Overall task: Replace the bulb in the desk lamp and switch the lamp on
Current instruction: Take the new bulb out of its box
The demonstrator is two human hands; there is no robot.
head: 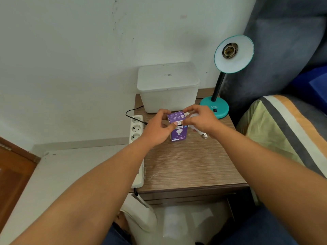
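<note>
Mid-swap: socket bare, new bulb not yet unboxed.

Teal desk lamp (222, 75) at table (191, 165) back-right corner, shade tilted up, socket (230, 50) empty. Purple LED bulb box (177, 127) upright mid-table, top closed; left hand (157, 129) grip clamped on it, right hand (201, 120) grip pinching the top flap. Loose white bulb (199, 131) lying just right of box, presumably the old one. Left: unbox, screw in, switch on.

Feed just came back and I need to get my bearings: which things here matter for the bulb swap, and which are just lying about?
For the job:
- lamp, socket empty
- bulb box, both hands at its top
- loose bulb on the table beside the box
- left hand, right hand

Lying about:
- white bin
- power strip
- pillow
</note>
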